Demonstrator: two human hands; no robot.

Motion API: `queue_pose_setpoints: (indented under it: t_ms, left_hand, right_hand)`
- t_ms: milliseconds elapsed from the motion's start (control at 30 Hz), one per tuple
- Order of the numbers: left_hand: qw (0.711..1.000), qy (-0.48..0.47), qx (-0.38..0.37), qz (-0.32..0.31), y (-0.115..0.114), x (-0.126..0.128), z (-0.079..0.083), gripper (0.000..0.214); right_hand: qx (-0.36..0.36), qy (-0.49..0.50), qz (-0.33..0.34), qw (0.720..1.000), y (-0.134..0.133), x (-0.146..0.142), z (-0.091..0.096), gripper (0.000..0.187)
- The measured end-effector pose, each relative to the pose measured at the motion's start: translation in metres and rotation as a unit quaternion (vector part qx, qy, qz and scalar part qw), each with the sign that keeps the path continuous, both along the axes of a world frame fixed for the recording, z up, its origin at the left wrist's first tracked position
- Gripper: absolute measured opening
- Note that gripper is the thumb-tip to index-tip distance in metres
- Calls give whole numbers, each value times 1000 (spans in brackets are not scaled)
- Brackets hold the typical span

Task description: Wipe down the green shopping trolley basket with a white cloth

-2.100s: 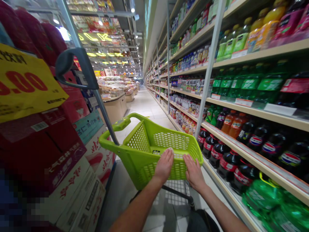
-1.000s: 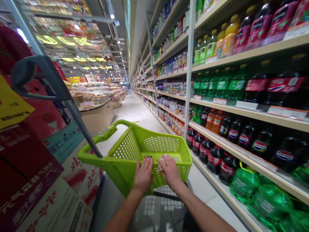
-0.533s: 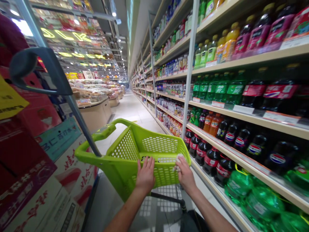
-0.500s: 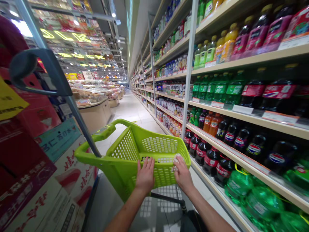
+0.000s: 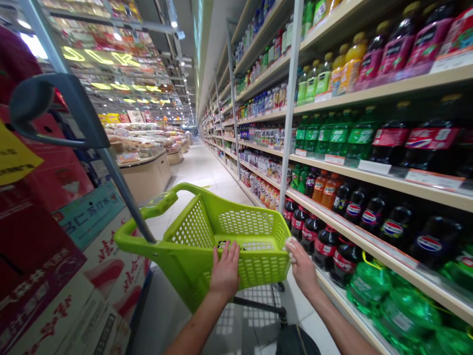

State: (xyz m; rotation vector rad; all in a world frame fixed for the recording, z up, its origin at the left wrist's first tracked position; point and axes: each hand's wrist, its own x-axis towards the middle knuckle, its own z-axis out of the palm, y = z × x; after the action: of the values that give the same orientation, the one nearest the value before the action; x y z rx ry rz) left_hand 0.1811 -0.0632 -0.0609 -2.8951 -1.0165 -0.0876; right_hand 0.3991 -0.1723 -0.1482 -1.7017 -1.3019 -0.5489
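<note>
A lime-green shopping cart [image 5: 262, 268] with perforated plastic walls stands in front of me in a store aisle. My left hand [image 5: 224, 268] lies on the near rim of its basket, fingers stretched and slightly apart, holding nothing. At the basket's right corner, my right hand [image 5: 303, 266] has its fingers closed on a crumpled white wipe [image 5: 290, 245], which touches the rim there. Whether the wipe is tissue or cloth, I cannot tell. The cart's green handle [image 5: 162, 203] is on the far left side, with a grey metal pole in front of it.
Shelves of soda bottles [image 5: 369, 217] line the right side close to the cart. Stacked drink cartons [image 5: 88, 251] stand on the left. A grey pole with a looped plastic handle [image 5: 70, 113] rises at left. The tiled aisle [image 5: 199, 158] runs ahead past food counters.
My right hand has moved right with the white wipe, from the near rim to the basket's right corner. My left hand stays on the rim, shifted very slightly right.
</note>
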Motion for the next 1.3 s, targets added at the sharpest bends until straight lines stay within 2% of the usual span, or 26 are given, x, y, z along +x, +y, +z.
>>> queue_pose_setpoints:
  t_ms: [100,167,233,333,400,533,600,700,800,900,1000,1133,1233,1300]
  left_hand:
    - [1000,-1,5,-14,0,4,-1,68]
    - [1000,-2,20,-17,4,0,-1,68]
    - [999,-15,46,16,10,-11,-3,66]
    - [994,-46,81,64,17,-27,-6,65]
    - [993,-53,87,66,19,-32,-8,66]
    - [995,-40,75,53,18,-31,-4,66]
    - [996,-35,72,36,21,-36,2,64]
    - [992,-48,99,68,28,-52,15,59]
    - [985,-57,114,119,36,-65,24,57]
    - [986,-62,87,131,38,-63,27,57]
    - [985,-84,76,127,34,-55,25,55]
    - [985,-127,60,103,24,-58,25,47]
    - [980,-177,66,67,27,-82,36,37]
    - [959,-228,108,132,40,-109,48,38]
  right_hand:
    - [7,-14,61,998,17,-30,7,60]
    - [-1,-26,103,994,23,-37,11,62]
    - [-7,-19,96,995,17,-28,10,64]
    - [-8,16,15,1000,2,-9,2,63]
    - [-3,22,-9,1000,2,-12,-1,60]
    - [4,-30,65,997,28,-48,4,58]
    - [-5,-52,93,994,35,-56,8,60]
    - [-26,-60,94,993,25,-38,3,61]
    - [-33,-34,49,998,12,-4,-10,57]
    - [-11,5,0,1000,20,5,-17,57]
    - [17,20,24,999,46,-25,-11,60]
    - [2,2,166,986,86,-98,11,65]
    - [-8,-23,243,970,103,-142,42,69]
    - [-1,-42,279,959,110,-163,79,68]
